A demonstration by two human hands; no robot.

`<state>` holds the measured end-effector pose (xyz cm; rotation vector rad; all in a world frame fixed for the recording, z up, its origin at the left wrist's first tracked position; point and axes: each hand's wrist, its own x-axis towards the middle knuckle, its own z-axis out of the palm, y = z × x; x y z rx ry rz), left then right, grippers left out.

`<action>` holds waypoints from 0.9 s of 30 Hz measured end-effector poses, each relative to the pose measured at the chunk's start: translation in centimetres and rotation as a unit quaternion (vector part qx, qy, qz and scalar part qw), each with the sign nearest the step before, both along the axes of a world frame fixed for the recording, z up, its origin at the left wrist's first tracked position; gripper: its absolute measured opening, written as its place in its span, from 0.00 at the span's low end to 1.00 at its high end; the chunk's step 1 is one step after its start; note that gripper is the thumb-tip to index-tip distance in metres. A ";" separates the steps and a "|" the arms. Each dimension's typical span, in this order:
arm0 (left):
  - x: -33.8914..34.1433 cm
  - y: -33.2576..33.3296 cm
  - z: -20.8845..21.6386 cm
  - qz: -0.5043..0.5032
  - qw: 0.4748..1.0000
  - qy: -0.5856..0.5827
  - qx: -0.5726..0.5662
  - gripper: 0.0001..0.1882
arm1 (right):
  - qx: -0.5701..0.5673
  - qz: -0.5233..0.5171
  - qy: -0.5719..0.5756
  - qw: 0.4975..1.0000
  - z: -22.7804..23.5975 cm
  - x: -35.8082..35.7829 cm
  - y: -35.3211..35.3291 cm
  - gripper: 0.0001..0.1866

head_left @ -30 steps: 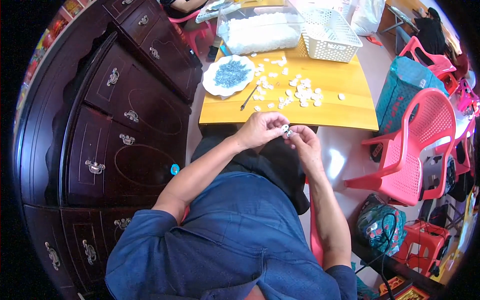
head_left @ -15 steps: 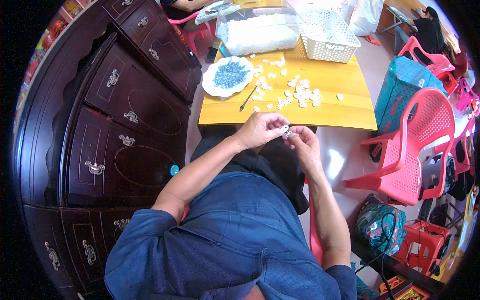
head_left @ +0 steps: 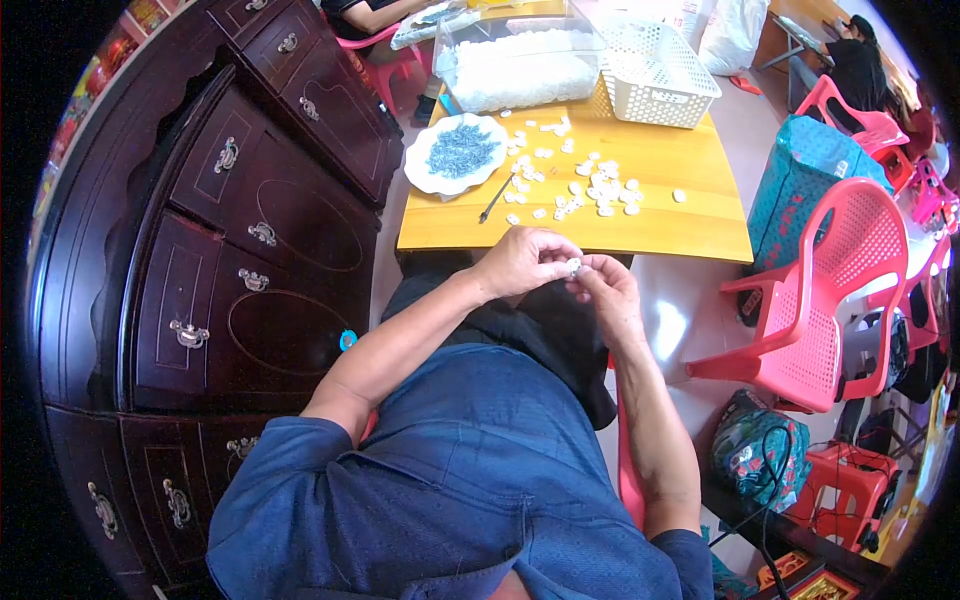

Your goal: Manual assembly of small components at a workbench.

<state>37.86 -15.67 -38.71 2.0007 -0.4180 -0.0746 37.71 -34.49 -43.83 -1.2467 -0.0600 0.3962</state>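
Just beyond the table's near edge, above my lap, my left hand (head_left: 518,264) pinches a small white plastic piece (head_left: 574,266) between thumb and fingers. The fingertips of my right hand (head_left: 612,294) are closed against the same piece from the other side. Whether they also hold some tiny part is too small to tell. On the yellow wooden table (head_left: 420,232) lie many loose white pieces (head_left: 605,186) of similar kind. A white scalloped plate (head_left: 418,176) holds a heap of small dark grey-blue parts (head_left: 462,150). Beside it rests a thin dark rod-like tool (head_left: 494,200).
A clear bin (head_left: 590,44) full of white pieces and a white perforated basket (head_left: 655,106) stand at the table's back. Dark wooden drawers (head_left: 290,270) rise on my left. A pink chair (head_left: 810,340) and teal bag (head_left: 790,180) are at right. Other people sit farther off.
My fingertips have drawn closer together over the white piece, which now shows less and looks turned. Both forearms have stayed nearly in place.
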 end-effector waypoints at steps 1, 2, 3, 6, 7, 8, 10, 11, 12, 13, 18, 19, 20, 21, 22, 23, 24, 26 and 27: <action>0.0 -0.1 0.1 -0.002 1.000 -0.013 0.006 0.08 | 0.013 0.003 0.007 1.000 0.0 0.0 0.0 0.08; 0.1 -0.1 0.1 -0.004 1.000 -0.026 0.012 0.08 | 0.012 0.003 0.007 1.000 0.1 0.0 0.0 0.08; 0.1 -0.1 0.1 -0.004 1.000 -0.026 0.011 0.08 | 0.012 0.005 0.014 1.000 0.1 0.0 0.0 0.08; 0.1 -0.4 0.2 -0.009 0.999 -0.001 0.036 0.11 | 0.024 0.007 0.025 0.999 0.1 0.1 -0.1 0.08; -0.2 -0.7 0.6 0.004 0.997 -0.036 0.066 0.13 | 0.036 0.007 0.031 0.999 0.1 0.1 -0.1 0.07; -0.4 -1.0 0.7 0.018 0.993 -0.070 0.097 0.15 | 0.036 0.006 0.031 0.999 0.2 0.2 -0.1 0.07; -0.7 -1.6 0.3 0.040 0.978 -0.148 0.139 0.17 | 0.051 0.003 0.047 0.998 0.3 0.2 -0.1 0.07; -0.8 -1.9 0.2 0.062 0.956 -0.224 0.180 0.18 | 0.050 0.003 0.047 0.998 0.4 0.2 -0.1 0.07; -0.8 -2.0 0.1 0.066 0.950 -0.232 0.197 0.16 | 0.064 0.000 0.055 0.996 0.5 0.2 -0.1 0.07; -0.7 -2.1 0.0 0.066 0.950 -0.232 0.197 0.16 | 0.078 -0.004 0.063 0.995 0.5 0.1 -0.1 0.07; -0.4 -2.4 -0.9 0.057 0.930 -0.283 0.227 0.11 | 0.096 0.000 0.072 0.993 -0.1 0.3 -0.3 0.08; -0.4 -2.4 -0.8 0.056 0.930 -0.282 0.228 0.11 | 0.092 -0.004 0.079 0.993 -0.1 0.3 -0.3 0.09; -0.4 -2.4 -0.7 0.051 0.931 -0.282 0.224 0.11 | 0.092 -0.004 0.080 0.993 0.0 0.3 -0.3 0.09; -0.4 -2.4 -0.5 0.045 0.932 -0.283 0.221 0.11 | 0.091 -0.009 0.098 0.991 0.0 0.3 -0.4 0.09; -0.5 -2.4 -0.5 0.045 0.932 -0.282 0.221 0.11 | 0.090 -0.013 0.116 0.989 0.3 0.2 -0.4 0.10; -0.5 -2.3 -0.5 0.044 0.935 -0.278 0.217 0.11 | 0.090 -0.013 0.116 0.989 0.4 0.2 -0.5 0.10; -0.5 -2.3 -0.5 0.044 0.937 -0.274 0.213 0.11 | 0.080 0.004 0.120 0.990 0.6 0.2 -0.5 0.10; -0.6 -2.3 -0.3 0.039 0.939 -0.268 0.210 0.11 | 0.070 0.018 0.124 0.990 0.4 0.2 -0.7 0.11; -0.6 -2.4 -0.3 0.036 0.942 -0.262 0.206 0.11 | 0.069 0.020 0.130 0.989 0.1 0.3 -0.8 0.11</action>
